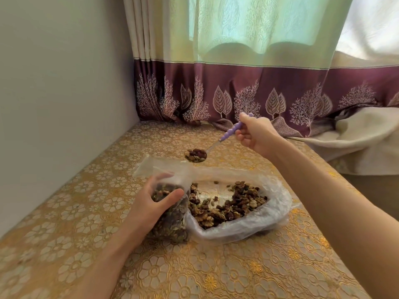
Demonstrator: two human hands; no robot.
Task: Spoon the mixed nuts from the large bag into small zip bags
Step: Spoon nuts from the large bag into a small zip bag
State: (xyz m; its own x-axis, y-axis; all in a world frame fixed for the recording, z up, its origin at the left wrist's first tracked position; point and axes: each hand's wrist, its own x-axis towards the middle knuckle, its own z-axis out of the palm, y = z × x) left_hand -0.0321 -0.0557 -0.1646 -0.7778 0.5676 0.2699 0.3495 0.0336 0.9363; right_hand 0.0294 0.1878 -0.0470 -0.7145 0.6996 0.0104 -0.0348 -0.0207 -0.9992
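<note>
The left hand (151, 203) grips a small zip bag (170, 223), already well filled with nuts, standing on the gold flowered tablecloth (237, 272). Just beside it on the right lies the large bag (244, 212), open, with mixed nuts (233, 203) spread inside. The right hand (254, 134) pinches a purple-handled spoon (207, 149), heaped, above and behind the small bag's mouth.

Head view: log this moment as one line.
right hand holds loaded spoon above small bag | left hand grips small bag | big bag open
</note>
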